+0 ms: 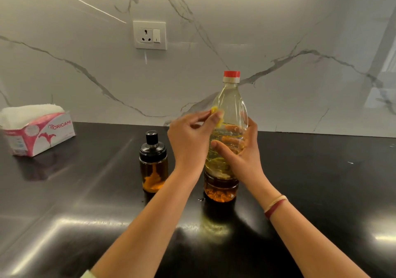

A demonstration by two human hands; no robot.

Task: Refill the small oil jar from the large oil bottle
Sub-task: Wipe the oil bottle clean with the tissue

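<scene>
The large oil bottle (230,97) stands upright on the black counter (85,192), clear plastic with a red cap (231,74) screwed on and yellow oil inside. My right hand (242,153) wraps around its middle from the right. My left hand (192,136) is at the bottle's left shoulder, with thumb and fingers pinched on a small yellow scrap (215,109) pressed against the plastic. The small oil jar (153,162) stands just left of my left wrist; its black lid is on and a little amber oil sits at the bottom.
A pink and white tissue pack (36,130) lies at the far left of the counter. The marble wall behind carries a white socket (149,34). A few oil drops (200,199) lie beside the bottle's base.
</scene>
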